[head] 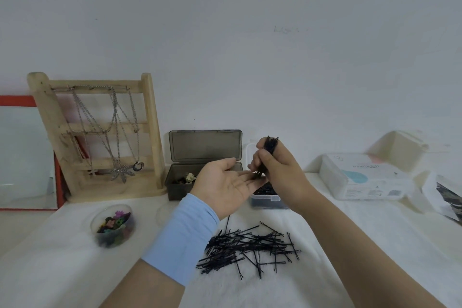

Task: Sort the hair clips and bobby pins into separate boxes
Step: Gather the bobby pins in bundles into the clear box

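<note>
Your right hand (277,170) is raised above the far side of the counter (50,270), its fingers (262,157) curled tight round a bundle of bobby pins (271,144) that stands upright in the fist — one end of the bundle pokes out above, the other below. Your left hand (225,182) lies just beside it, palm up, its fingers straight and relaxed, gripping nothing; the lower ends of the bundle come down onto its fingertips and seem to touch them. Directly under both hands sits the clear box (268,199), partly hidden, with black pins lying in it. Just to its left is the smoky grey box (175,191) with its lid swung up and a few hair clips (187,179) in the bottom. Nearer to you, a heap of loose bobby pins (250,247) lies criss-crossed on the white counter, between your forearms. A round tub (98,219) of coloured clips stands to the left of your left forearm, which wears a pale blue band (180,237). At the back left a wooden stand (151,120) carries hanging chains (116,107), with a red-framed mirror (25,157) beside it — and well off to the right sits a white box (362,180)
</note>
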Tool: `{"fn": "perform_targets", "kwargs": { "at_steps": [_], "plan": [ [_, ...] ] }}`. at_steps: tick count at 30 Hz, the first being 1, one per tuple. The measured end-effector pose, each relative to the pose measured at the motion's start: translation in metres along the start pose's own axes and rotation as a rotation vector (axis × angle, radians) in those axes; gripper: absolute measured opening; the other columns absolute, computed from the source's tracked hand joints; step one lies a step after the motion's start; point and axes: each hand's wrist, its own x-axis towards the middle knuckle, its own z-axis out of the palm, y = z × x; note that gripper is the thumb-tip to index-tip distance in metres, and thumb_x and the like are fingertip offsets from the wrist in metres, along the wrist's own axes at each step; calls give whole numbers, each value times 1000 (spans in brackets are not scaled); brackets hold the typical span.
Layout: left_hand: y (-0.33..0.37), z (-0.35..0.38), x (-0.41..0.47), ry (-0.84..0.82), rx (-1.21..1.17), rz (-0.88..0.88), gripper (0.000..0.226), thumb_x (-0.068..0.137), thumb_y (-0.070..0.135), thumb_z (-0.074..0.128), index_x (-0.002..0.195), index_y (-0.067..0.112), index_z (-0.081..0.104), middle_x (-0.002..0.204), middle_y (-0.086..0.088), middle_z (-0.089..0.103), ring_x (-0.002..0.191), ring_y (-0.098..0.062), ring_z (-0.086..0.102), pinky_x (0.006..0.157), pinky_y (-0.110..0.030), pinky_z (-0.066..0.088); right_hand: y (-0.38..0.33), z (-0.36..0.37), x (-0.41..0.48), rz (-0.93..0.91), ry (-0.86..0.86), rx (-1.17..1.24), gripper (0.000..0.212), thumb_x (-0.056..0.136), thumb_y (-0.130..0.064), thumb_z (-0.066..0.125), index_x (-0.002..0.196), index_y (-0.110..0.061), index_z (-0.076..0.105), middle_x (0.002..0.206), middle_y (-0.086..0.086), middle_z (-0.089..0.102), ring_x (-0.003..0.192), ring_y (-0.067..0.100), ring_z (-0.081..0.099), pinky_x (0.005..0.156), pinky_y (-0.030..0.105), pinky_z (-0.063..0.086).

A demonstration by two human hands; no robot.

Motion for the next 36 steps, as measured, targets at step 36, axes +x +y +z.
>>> {"fn": "perform_targets", "kwargs": {
  "at_steps": [36],
  "plan": [
    [7, 6, 14, 318, 1657, 358, 36, 103, 39, 35, 130, 27, 56, 137, 3, 55, 126, -16, 49, 105, -30, 34, 0, -47, 46, 166, -477, -1326, 18, 104, -17, 45, 115, -18, 59, 102, -4, 59, 89, 17, 54, 73, 27, 44]
  ]
}}
